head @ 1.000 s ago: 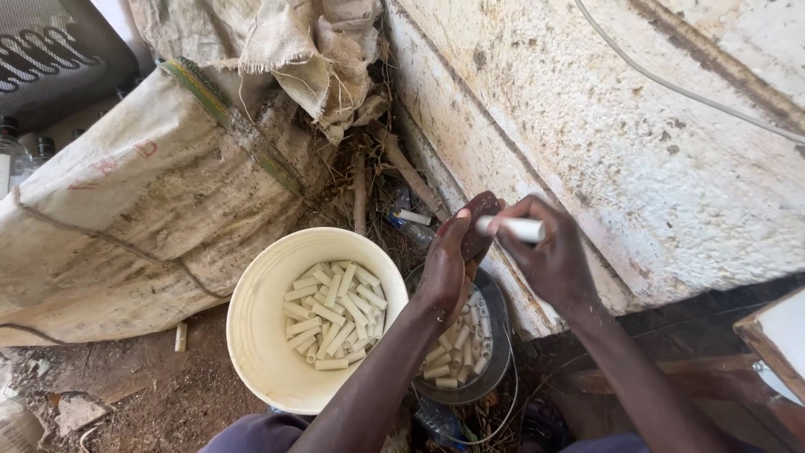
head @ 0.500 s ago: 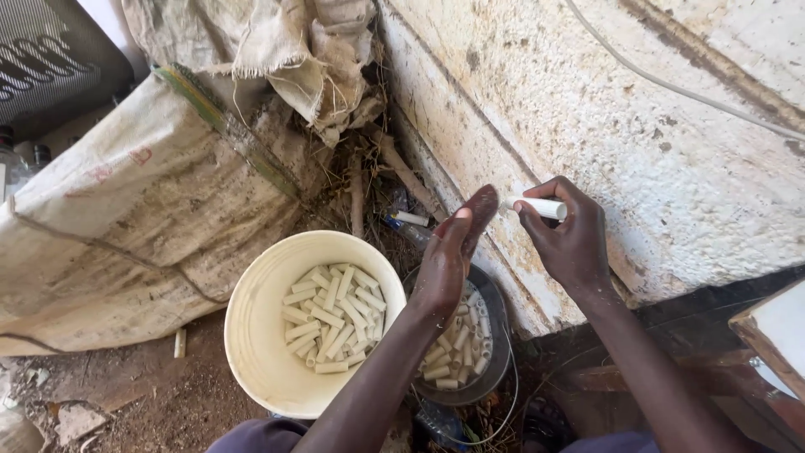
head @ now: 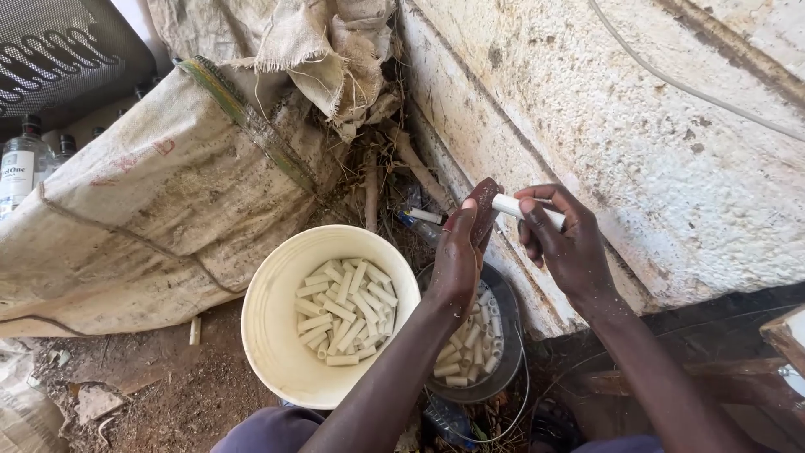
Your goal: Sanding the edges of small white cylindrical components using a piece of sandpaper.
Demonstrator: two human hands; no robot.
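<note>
The right hand (head: 570, 247) is holding a short white tube piece (head: 527, 210) in a closed grip, thumb and fingers wrapped round its far end so that the near end is projecting toward the left hand (head: 461, 252). The tube piece is smooth, cylindrical and matt white, lying nearly level just in front of a rough wall. The left hand is standing open and flat, palm turned toward the tube's free end, with a dark reddish-brown flat object (head: 486, 210) lying against the fingers; whether the tube end is touching it cannot be told, and what the object is cannot be told either.

Below the left hand, a dark round metal bowl (head: 508, 335) is sitting on the ground, partly filled with similar short white tube pieces. Just beside it, to the left, a cream plastic bucket (head: 268, 327) is holding a loose heap of the same cut pieces (head: 344, 310), lying at mixed angles on its bottom.

The wall (head: 604, 117) is showing a chipped, stained whitewashed surface, with a thin cable (head: 671, 80) running across it. A coarse woven sack (head: 168, 201), soiled and bulging, is leaning behind the bucket, with frayed burlap (head: 319, 42) hanging over its top. The ground (head: 168, 394) is showing bare reddish earth with scraps.
</note>
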